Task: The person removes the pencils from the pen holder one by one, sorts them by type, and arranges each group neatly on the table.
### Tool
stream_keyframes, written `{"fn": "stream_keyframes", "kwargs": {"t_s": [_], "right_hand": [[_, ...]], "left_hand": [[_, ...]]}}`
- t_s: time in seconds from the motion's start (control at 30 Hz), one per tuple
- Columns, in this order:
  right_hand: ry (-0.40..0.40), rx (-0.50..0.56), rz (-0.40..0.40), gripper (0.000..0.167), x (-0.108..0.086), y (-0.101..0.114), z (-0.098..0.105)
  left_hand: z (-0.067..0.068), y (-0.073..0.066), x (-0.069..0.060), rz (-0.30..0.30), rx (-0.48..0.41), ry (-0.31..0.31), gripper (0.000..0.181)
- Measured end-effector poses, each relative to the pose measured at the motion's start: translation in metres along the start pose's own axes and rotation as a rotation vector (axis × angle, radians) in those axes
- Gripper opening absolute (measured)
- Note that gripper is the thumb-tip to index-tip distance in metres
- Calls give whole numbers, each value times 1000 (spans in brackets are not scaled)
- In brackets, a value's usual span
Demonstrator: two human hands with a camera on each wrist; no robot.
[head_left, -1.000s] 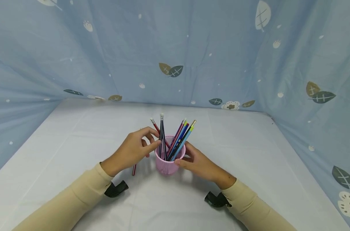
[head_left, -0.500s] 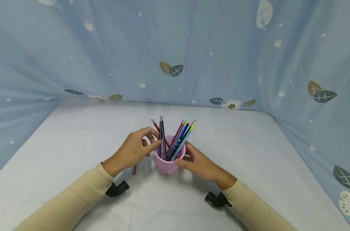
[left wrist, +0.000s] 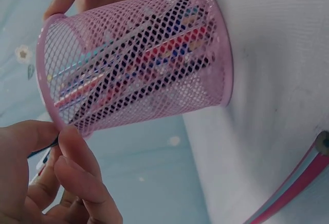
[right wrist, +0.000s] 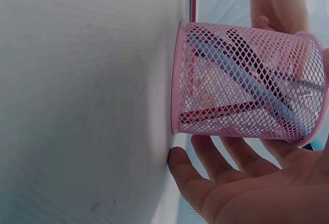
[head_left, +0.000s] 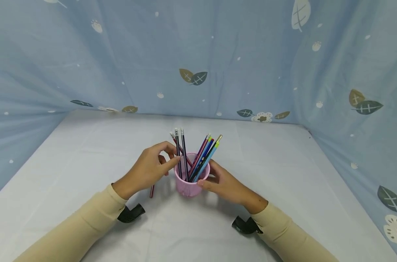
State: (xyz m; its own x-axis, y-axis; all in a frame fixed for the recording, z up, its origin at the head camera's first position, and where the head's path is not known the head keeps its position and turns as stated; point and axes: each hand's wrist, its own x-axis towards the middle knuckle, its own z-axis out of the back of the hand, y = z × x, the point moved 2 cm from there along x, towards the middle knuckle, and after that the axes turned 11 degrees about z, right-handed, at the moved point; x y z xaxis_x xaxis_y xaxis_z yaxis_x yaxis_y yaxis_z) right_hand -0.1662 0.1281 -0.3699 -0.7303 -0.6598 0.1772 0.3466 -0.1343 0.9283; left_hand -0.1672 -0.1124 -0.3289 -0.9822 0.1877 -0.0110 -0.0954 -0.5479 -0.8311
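Observation:
A pink mesh pencil cup (head_left: 189, 189) stands upright on the table, holding several pencils. My left hand (head_left: 147, 167) pinches a dark pencil (head_left: 177, 145) between thumb and forefinger at the cup's left rim; its lower end is inside the cup. Beside it leans a second dark pencil (head_left: 184, 151). Blue, black and purple-red pencils lean right in a bunch (head_left: 205, 158). With the thumb at the rim and fingers round the far side, my right hand (head_left: 226, 185) holds the cup. In the right wrist view, the fingers (right wrist: 239, 154) lie along the mesh wall.
A red striped pencil (head_left: 151, 191) lies on the white-covered table left of the cup, partly hidden by my left hand; its end (left wrist: 303, 170) shows in the left wrist view. A blue patterned curtain (head_left: 198, 54) surrounds the table's back and sides.
The dark pencil in my left hand has tilted left, apart from the second dark pencil. My left hand has shifted slightly left with it. My right hand and the cup have barely moved.

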Motion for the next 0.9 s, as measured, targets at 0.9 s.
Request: {"fn": "stream_keyframes", "kwargs": {"t_s": [0.9], "right_hand": [[-4, -21, 10, 71, -3, 1, -1]], "left_hand": [[30, -21, -12, -133, -293, -132, 21]]}}
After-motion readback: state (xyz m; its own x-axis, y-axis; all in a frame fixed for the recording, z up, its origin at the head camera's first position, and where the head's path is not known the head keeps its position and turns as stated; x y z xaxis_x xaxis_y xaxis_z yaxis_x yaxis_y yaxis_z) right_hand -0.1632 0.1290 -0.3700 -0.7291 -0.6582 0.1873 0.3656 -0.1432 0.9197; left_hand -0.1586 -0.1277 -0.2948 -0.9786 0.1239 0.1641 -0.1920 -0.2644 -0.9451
